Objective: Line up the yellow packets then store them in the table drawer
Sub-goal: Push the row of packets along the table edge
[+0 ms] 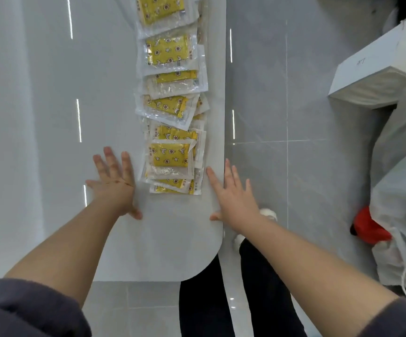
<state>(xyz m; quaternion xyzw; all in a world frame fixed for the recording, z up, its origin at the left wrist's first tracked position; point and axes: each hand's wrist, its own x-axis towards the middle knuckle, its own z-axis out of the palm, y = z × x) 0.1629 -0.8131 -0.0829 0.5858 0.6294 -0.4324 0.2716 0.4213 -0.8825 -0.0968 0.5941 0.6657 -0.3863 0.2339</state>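
Observation:
Several yellow packets (170, 155) in clear wrappers lie in a rough, overlapping row along the right side of the white table (172, 239), running away from me to the top of the view. My left hand (114, 178) hovers or rests flat with spread fingers just left of the nearest packets. My right hand (231, 193) is spread flat over the table's right edge, just right of the same packets. Neither hand holds anything. No drawer shows in this view.
The table's right edge (224, 142) runs straight up the view, with a rounded near corner. Grey floor tiles (294, 117) lie to the right. A white box (377, 69), white sacks (404, 203) and a red object (370, 227) stand at the far right.

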